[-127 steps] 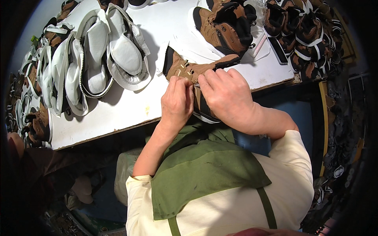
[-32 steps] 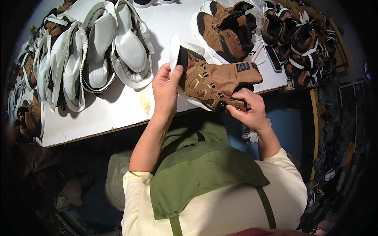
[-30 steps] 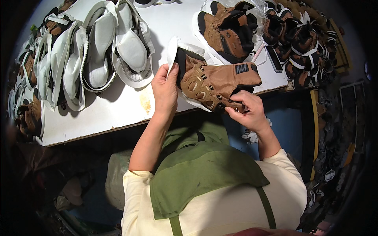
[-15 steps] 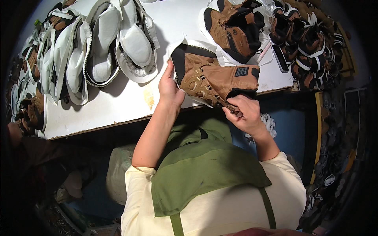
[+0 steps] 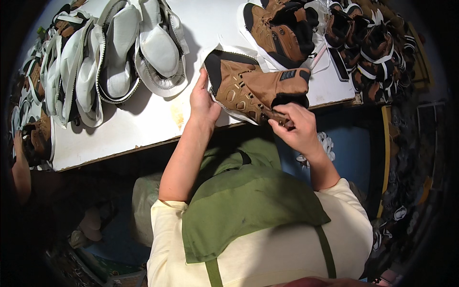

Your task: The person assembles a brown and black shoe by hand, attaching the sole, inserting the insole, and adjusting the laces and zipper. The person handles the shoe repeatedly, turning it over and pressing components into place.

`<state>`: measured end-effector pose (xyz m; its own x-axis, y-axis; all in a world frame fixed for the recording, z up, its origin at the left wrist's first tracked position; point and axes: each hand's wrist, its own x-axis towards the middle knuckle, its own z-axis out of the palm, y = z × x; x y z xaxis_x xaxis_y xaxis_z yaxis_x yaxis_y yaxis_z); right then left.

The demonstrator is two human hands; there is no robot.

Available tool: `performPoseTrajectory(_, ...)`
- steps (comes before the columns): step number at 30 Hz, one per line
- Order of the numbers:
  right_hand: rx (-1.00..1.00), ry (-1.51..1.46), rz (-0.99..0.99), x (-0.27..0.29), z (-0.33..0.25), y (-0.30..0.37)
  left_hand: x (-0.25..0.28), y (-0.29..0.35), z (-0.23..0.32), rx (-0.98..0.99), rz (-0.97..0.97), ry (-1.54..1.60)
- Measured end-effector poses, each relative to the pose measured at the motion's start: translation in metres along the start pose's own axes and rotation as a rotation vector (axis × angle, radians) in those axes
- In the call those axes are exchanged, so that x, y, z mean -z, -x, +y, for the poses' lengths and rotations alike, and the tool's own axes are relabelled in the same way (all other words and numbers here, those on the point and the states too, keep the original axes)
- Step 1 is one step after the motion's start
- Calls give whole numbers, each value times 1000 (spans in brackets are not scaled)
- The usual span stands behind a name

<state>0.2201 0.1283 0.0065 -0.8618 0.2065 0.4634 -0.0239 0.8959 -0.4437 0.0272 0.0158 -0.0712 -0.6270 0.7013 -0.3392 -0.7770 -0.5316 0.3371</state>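
Note:
A brown and black shoe upper [image 5: 235,87] with a white stitched margin lies tilted over the front edge of the table. Its brown tongue [image 5: 282,81], with a dark label, is folded out to the right. My left hand [image 5: 204,101] grips the upper's left side, the thumb along the black toe part and the other fingers hidden beneath. At the lower right, my right hand [image 5: 297,128] is closed on the upper's edge near the lace loops, with thumb and forefinger pinched together. Whether it also holds a small tool cannot be made out.
White-lined shoe uppers [image 5: 160,48] stand in a row on the white table [image 5: 143,117] at left. Brown shoes [image 5: 282,36] sit behind my work, more [image 5: 375,45] at right. A dark phone-like slab [image 5: 337,64] lies beside them. Another person's arm [image 5: 20,167] shows at far left.
The whole scene sits slightly further left and up in the picture. Both hands keep their hold on the upper. The other person's hand and forearm have come into view at far left.

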Motion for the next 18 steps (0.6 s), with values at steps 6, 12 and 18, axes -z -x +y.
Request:
performPoseTrajectory(6,-200,-113,38,12,9,-9,-10,-5,1,23,23,-12)
performPoseTrajectory(12,-498,-531,58,31,10,-25,-38,4,18,60,-164,-125)
performPoseTrajectory(18,-574,-662,101,29,17,-28,-33,16,14,-1,-126,-246)
